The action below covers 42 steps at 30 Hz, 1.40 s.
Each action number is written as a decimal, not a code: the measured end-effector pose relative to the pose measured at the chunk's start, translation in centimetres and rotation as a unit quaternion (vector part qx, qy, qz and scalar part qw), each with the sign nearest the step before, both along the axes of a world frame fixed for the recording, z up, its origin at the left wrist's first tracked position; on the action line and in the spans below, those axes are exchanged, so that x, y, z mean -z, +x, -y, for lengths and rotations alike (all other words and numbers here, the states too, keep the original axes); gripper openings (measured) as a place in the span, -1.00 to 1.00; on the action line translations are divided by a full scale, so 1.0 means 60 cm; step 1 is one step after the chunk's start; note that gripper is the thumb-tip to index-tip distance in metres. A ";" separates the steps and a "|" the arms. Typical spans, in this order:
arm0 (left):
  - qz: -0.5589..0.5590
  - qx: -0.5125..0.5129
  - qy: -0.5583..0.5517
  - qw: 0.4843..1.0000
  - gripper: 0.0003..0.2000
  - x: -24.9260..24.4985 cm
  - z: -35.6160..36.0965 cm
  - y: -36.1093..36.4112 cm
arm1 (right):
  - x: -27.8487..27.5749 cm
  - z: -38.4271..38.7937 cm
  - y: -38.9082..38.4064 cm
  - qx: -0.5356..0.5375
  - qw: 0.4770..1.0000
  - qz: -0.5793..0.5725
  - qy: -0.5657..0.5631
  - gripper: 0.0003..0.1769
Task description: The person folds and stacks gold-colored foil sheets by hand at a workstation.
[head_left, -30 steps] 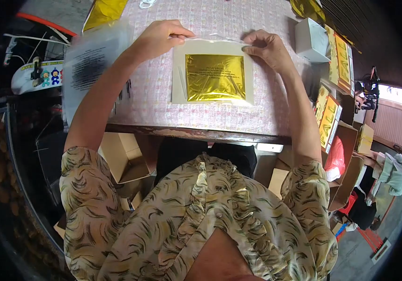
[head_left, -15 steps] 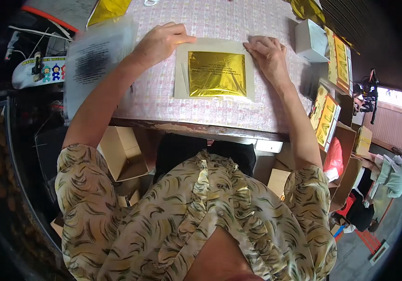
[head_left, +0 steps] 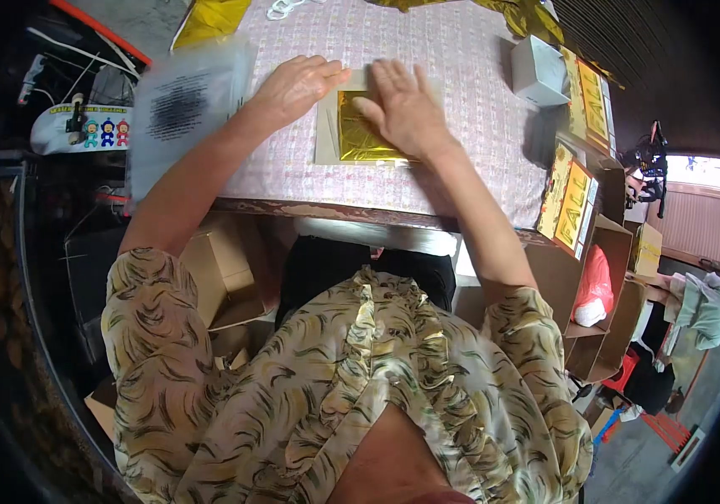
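On the checked tablecloth lies a clear plastic bag (head_left: 326,149) with a beige backing and a gold foil sheet (head_left: 356,144) showing. A thin pale strip shows beside the foil's left edge. My left hand (head_left: 303,86) is closed, its fingertips pinching the bag's upper left corner. Spread flat over the right part of the foil is my right hand (head_left: 410,116), fingers apart and blurred by motion. It hides the bag's right side and the foil's printed text.
A stack of printed clear plastic bags (head_left: 179,118) lies left, overhanging the table's front edge. On the right stand a white box (head_left: 539,74) and printed "FALL" boxes (head_left: 574,202). Gold foil (head_left: 213,21) lies at the far left corner, near a white cord (head_left: 284,8). Cardboard boxes sit below the table.
My right hand has moved left from the bag's upper right corner onto the foil, opening flat. My left hand stays at the upper left corner. The view has shifted slightly.
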<state>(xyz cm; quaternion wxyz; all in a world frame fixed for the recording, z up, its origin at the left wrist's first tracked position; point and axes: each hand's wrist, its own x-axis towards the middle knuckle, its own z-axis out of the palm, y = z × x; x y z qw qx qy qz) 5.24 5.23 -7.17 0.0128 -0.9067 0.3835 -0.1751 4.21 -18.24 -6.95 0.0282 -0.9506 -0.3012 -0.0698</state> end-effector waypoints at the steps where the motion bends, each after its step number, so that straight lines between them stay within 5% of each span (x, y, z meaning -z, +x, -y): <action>1: -0.006 0.000 0.002 1.000 -0.53 -0.001 0.000 -0.001 | 0.006 -0.009 -0.007 0.002 0.999 -0.031 0.021 -0.18; 8: 0.032 -0.017 0.021 0.999 -0.63 -0.003 0.000 -0.009 | 0.003 0.016 -0.009 -0.005 1.000 -0.017 0.011 -0.17; 10: -0.034 -0.060 0.039 0.997 -0.58 -0.002 -0.004 -0.017 | -0.002 0.046 -0.009 0.019 0.999 -0.028 0.004 -0.19; 22: -0.026 -0.171 0.082 0.982 -0.34 0.014 -0.024 -0.057 | 0.039 0.105 -0.025 0.065 0.994 0.021 0.079 -0.30; 26: 0.030 -0.164 0.026 0.986 -0.44 0.024 -0.029 -0.050 | 0.046 0.109 -0.024 0.073 0.994 0.029 0.069 -0.29; 29: -0.124 -0.154 -0.052 0.979 -0.60 -0.009 -0.013 -0.012 | 0.048 0.103 -0.025 0.078 0.994 0.048 0.067 -0.28; 31: -0.234 -0.239 -0.092 0.938 -0.74 -0.056 0.036 0.020 | 0.050 0.104 -0.031 0.083 0.993 0.059 0.055 -0.26; 38: -0.296 -0.198 -0.108 0.928 -0.60 -0.054 0.129 0.100 | 0.037 0.110 -0.018 0.091 0.978 0.011 0.187 -0.25; 40: -0.422 -0.111 -0.175 0.883 -0.54 -0.037 0.117 0.124 | 0.047 0.114 -0.003 0.123 0.787 -0.142 0.588 -0.24; 41: -0.419 -0.109 -0.173 0.884 -0.54 -0.049 0.117 0.119 | 0.030 0.117 0.001 0.135 0.729 -0.160 0.652 -0.27; 42: -0.424 -0.083 -0.231 0.872 -0.62 -0.068 0.119 0.105 | 0.002 0.109 -0.010 0.123 0.620 -0.223 0.742 -0.51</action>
